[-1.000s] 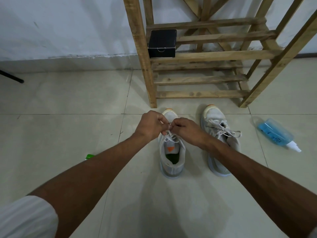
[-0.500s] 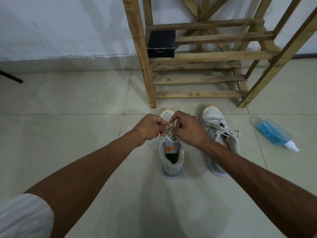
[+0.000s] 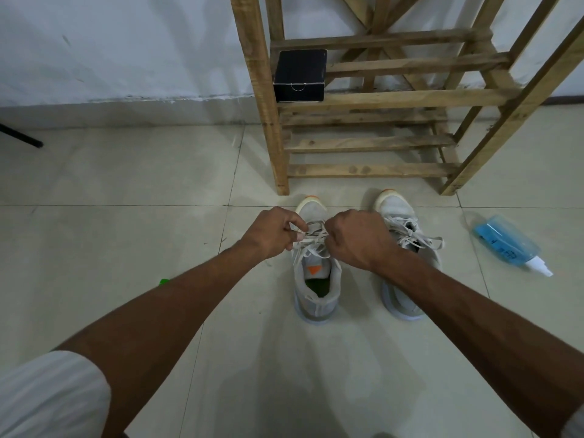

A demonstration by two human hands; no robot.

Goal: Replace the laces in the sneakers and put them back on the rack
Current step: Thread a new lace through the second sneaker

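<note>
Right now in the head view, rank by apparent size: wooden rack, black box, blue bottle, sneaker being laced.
1. Wooden rack
2. Sneaker being laced
3. Blue bottle and black box look alike; the box is farther, so unranked.

Your left sleeve (image 3: pixel 47 396) was white, short, faintly ribbed lengthwise, with a rounded hem, your right sleeve (image 3: pixel 574 422) showed only a pale edge, your left hand (image 3: pixel 273 233) and right hand (image 3: pixel 358 239) were bare.

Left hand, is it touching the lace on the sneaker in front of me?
Touching. The head view shows the left hand pinching the lace between thumb and fingers, over the sneaker.
</note>
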